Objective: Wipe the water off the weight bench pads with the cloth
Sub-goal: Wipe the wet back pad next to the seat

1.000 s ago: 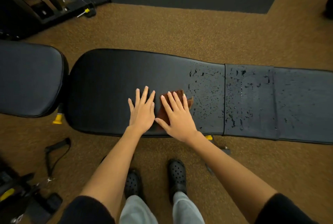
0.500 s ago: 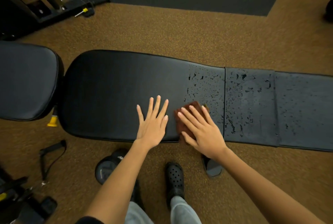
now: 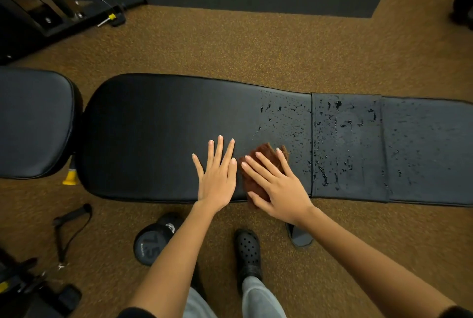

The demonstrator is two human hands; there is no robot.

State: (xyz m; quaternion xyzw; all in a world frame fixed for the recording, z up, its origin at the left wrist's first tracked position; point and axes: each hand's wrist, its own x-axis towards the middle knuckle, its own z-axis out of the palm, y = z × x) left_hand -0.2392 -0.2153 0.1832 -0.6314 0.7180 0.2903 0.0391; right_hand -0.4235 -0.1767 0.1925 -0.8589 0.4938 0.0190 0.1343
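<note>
Rust-brown cloth (image 3: 258, 164) soft, light, flat on bench (image 3: 158, 133) near front edge; right hand (image 3: 279, 187) presses it, fingers (image 3: 261, 166) straight, spread. Left hand (image 3: 217, 176) flat beside, holds nothing. Droplets (image 3: 330, 143) rightward; vinyl probably slick, so press palm-down.

I see a crumpled brown cloth (image 3: 258, 161) lying on the long black bench pad (image 3: 158, 133), whose right portion carries water droplets (image 3: 330, 138).

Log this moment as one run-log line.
right hand: flat on cloth | left hand: flat on bench pad | water drops: remain right of cloth
</note>
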